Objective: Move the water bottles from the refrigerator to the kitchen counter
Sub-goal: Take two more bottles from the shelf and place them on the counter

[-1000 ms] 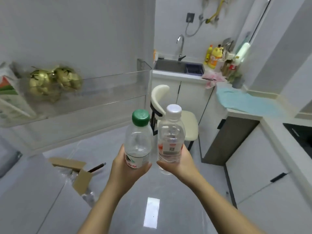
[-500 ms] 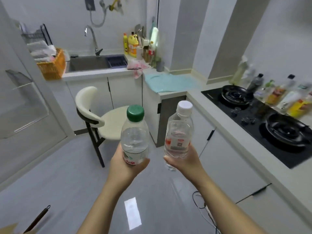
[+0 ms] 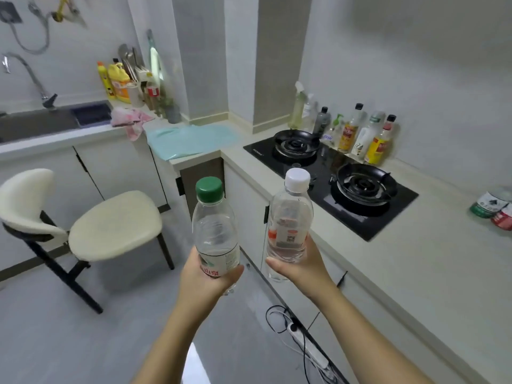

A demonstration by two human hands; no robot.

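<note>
pale kitchen counter (image 3: 432,261) runs along the right and bends round the far corner, above a grey floor. held up in front of its cabinet fronts, over the floor and not on the counter, are two clear water bottles, side by side with a gap between them. the green-capped bottle (image 3: 216,234) stands upright in the left hand (image 3: 206,284), which grips its lower part, thumb curled round the label; the other fingers are hidden behind it. the white-capped bottle (image 3: 289,225) leans with its cap to the right, gripped low by the right hand (image 3: 303,273), thumb laid across the front, fingers wrapped out of sight behind.

just beyond the white cap a black two-burner stove (image 3: 327,189) is set into the counter, with a row of condiment bottles (image 3: 360,134) against the wall behind it. two more bottles (image 3: 493,207) sit on the counter at the far right edge, blurred. a teal mat (image 3: 191,138) lies in the corner, a pink cloth (image 3: 128,119) beside the sink (image 3: 36,123). a cream chair (image 3: 110,223) stands on the left, and a power strip (image 3: 307,349) lies on the floor.
</note>
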